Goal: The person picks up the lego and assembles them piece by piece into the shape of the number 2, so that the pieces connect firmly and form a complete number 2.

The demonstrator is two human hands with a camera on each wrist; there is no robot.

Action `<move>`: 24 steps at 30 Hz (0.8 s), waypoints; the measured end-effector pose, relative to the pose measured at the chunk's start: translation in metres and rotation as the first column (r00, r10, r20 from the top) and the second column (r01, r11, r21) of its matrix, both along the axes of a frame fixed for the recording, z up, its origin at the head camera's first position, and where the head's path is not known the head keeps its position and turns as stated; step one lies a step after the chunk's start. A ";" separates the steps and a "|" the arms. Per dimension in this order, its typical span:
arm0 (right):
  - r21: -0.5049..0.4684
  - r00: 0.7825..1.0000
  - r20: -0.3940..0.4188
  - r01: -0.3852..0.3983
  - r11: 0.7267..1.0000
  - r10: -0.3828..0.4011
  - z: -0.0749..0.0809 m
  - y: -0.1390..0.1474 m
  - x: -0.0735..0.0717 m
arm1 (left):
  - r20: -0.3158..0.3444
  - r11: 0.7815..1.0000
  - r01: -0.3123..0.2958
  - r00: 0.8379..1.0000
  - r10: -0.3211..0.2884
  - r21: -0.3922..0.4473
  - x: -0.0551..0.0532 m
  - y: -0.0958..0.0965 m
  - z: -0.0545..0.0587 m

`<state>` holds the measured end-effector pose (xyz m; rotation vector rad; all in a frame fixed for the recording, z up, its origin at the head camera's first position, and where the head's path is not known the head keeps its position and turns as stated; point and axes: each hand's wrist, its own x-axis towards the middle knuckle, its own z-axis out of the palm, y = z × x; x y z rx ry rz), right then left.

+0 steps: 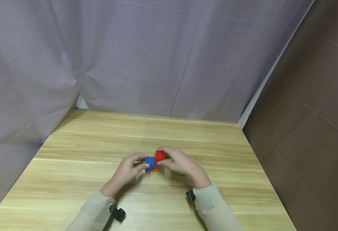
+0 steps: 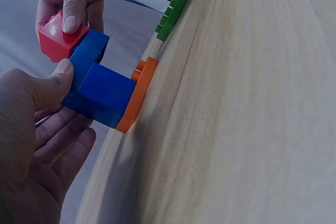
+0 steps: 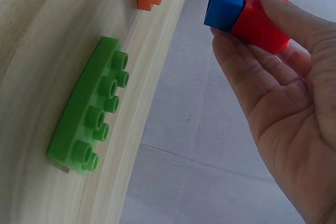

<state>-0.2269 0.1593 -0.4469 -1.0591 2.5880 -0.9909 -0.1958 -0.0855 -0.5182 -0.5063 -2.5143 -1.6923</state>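
A small stack of toy building bricks stands on the table between the two hands. Its base is a thin orange brick [image 2: 139,95] with a blue brick [image 2: 106,88] on it. Across the top lies a long blue brick [image 1: 149,160], its right end jutting past the one below. My left hand [image 1: 127,168] pinches the blue bricks from the left, thumb on the near side. On the jutting end sits a red brick [image 1: 159,155], which my right hand [image 1: 180,161] pinches between thumb and fingers. The red brick meets the long blue brick's studded top.
A flat green brick [image 3: 86,108] with several studs lies on the wooden table [image 1: 99,134], right of the stack and partly hidden under the right hand in the head view. A grey curtain [image 1: 145,57] hangs behind the table, and a brown one [image 1: 307,128] along the right.
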 end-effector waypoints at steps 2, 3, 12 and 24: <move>0.002 1.000 0.003 0.005 1.000 -0.005 0.000 -0.001 0.000 | -0.001 1.000 0.004 1.000 -0.004 0.005 0.000 0.000 0.000; 0.006 1.000 -0.001 0.006 1.000 -0.006 0.000 -0.001 0.000 | -0.002 1.000 0.004 1.000 -0.004 0.007 0.000 0.000 0.000; 0.037 1.000 -0.011 0.020 0.999 -0.019 0.002 -0.004 0.001 | -0.006 1.000 -0.004 1.000 0.004 -0.004 0.000 -0.001 -0.001; 0.014 0.999 -0.052 -0.002 1.000 0.003 -0.003 -0.004 0.001 | 0.009 1.000 -0.009 1.000 0.009 -0.002 0.001 0.000 0.000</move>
